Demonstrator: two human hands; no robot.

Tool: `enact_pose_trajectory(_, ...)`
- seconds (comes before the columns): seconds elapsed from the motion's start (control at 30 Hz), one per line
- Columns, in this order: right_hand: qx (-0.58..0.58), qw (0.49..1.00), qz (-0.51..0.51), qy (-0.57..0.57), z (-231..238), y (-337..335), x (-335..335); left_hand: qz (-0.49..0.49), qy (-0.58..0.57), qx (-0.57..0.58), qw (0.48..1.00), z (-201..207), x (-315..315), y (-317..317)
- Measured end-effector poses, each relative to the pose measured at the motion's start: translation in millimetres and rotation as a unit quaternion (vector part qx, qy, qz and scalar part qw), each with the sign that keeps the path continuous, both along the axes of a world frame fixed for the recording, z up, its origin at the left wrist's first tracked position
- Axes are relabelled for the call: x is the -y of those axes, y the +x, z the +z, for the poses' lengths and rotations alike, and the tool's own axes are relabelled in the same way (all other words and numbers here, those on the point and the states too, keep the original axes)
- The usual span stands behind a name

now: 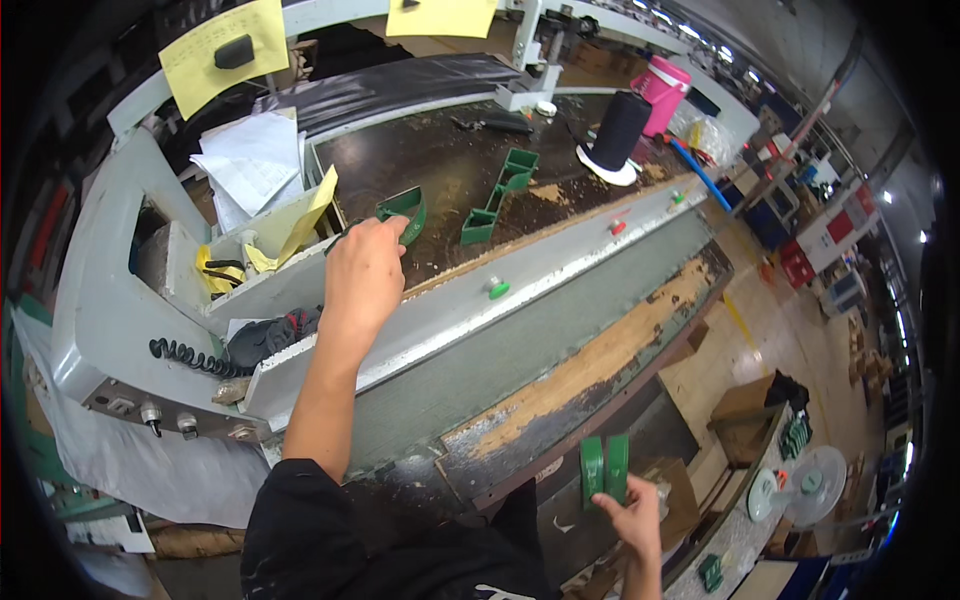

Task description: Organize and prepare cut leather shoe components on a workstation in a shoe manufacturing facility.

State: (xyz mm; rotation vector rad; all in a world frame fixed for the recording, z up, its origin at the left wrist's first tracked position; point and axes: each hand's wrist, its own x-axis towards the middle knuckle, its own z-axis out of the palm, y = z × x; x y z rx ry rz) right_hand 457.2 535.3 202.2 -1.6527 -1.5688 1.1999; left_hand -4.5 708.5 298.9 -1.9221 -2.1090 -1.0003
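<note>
The left hand (365, 265) reaches over the far side of the front rail with its back to the camera, so its fingertips are mostly hidden; a curved green piece (412, 207) shows just beyond them on the desk (440, 160), and whether the fingers grip it or only touch it I cannot tell. The right hand (637, 515), low in the view, is closed on the lower ends of two green strips (592, 468) — its thumb lies across the front, while the other fingers are largely out of sight behind. The right forearm is cut off by the lower edge.

On the desk, a stepped green piece (499, 196) with open compartments lies to the right of the curved one; I cannot make out whether it is one part or two joined. The dark top is scuffed, with pale bare patches. A black thread cone (617, 130) stands near its right end, a pink jug (664, 92) just behind. White papers (250, 165) lie at the left, under a yellow sheet (225, 55) on the frame. Along the near edge runs a worn wooden strip (590, 350), its paint flaking.

To the right, a fan (820, 482) and a cardboard box (742, 415) stand near the aisle floor (750, 335) — the far room blurs into the dark fisheye rim.
</note>
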Motion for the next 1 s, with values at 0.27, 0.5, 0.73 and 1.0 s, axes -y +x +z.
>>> enact_pose_trajectory(0.27,0.224,0.833,0.272,0.428,119,-54,-268,0.122,0.045,-0.068,0.989,-17,-24,17)
enact_pose_trajectory(0.5,0.259,0.742,0.406,0.466,130,-121,-476,0.181,0.059,-0.055,0.980,-37,19,119)
enact_pose_trajectory(0.73,0.350,0.640,0.473,0.493,122,-166,-522,0.244,0.019,-0.021,0.969,-60,28,191)
enact_pose_trajectory(1.0,-0.009,0.788,0.283,0.546,30,-38,-426,0.154,0.029,0.157,0.975,-151,39,274)
